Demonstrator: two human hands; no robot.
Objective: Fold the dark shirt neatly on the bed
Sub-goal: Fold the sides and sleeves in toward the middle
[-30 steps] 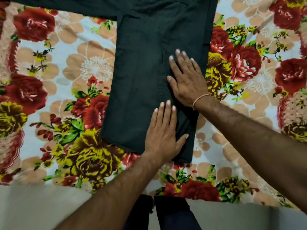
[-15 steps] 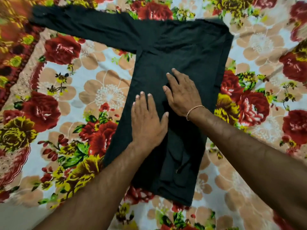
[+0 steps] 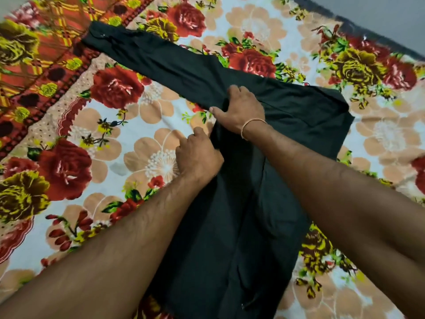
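1. Two hands of mine are on the dark shirt point(image 3: 232, 226), which lies flat on the bed's floral sheet point(image 3: 142, 157), its body running toward me.
2. My right hand point(image 3: 241, 109), a thin band point(image 3: 249, 125) at its wrist, curls its fingers round the cloth where the long sleeve point(image 3: 161, 63) joins the body.
3. My left hand point(image 3: 197, 155) pinches the shirt's left edge just below, fingers bent.
4. The sleeve stretches away up-left, its cuff on the sheet's red border point(image 3: 46, 65).
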